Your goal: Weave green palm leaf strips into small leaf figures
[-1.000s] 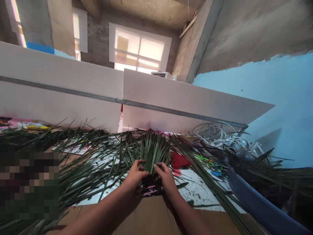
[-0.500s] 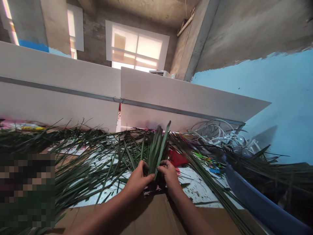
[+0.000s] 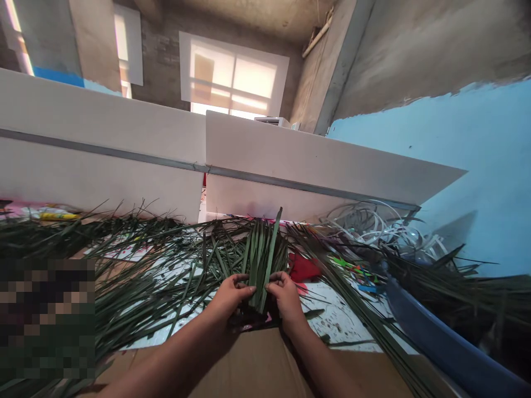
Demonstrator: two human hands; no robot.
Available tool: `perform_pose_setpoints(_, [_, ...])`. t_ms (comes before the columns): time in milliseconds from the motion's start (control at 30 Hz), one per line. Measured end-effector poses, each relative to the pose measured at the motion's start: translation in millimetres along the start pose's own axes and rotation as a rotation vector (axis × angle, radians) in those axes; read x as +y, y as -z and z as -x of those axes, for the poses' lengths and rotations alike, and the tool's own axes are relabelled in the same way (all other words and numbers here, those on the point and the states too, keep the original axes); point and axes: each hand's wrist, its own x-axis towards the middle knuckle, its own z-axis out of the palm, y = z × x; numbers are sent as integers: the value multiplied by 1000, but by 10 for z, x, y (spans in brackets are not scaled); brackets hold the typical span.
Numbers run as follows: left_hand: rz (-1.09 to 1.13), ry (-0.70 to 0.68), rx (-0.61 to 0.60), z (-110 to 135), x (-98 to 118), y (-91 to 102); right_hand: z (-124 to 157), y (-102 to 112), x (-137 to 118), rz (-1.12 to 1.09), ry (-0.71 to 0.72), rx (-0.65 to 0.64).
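Observation:
A bundle of long green leaf strips (image 3: pixel 259 254) stands upright between my hands, fanned out at the top. My left hand (image 3: pixel 234 293) is closed on its left side, thumb across the front of the strips. At the right edge, my right hand (image 3: pixel 284 293) pinches one longer strip between thumb and fingers, beside the others. The lower ends of the bundle reach a dark patch between my wrists that I cannot make out. More loose leaf strips (image 3: pixel 166 287) lie spread behind and to the left.
Brown cardboard (image 3: pixel 257 365) lies under my forearms. A blue basin (image 3: pixel 448 342) heaped with dark leaves stands at the right. Red cloth-like material (image 3: pixel 305 268) and coiled white strapping (image 3: pixel 373 226) lie beyond my right hand. White panels (image 3: pixel 311 155) stand across the back.
My left hand has shifted slightly up and left, its thumb now higher on the bundle. The strips, blurred before, are now spread flatter, and the long right strip leans closer to the others.

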Motion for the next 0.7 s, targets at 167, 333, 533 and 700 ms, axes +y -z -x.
perform_pose_setpoints(167, [-14,5,-32,65,49,-1,38,4,-47,71,101,31])
perform_pose_setpoints(333, [-68,-9,-63,144,107,-60,70,12,-63,150,119,2])
perform_pose_setpoints(533, [-105,-43,-116,189,114,-107,21,35,-4,222,90,75])
perform_pose_setpoints(700, [-123,-33,-166,173,74,-100,6,49,15,265,71,86])
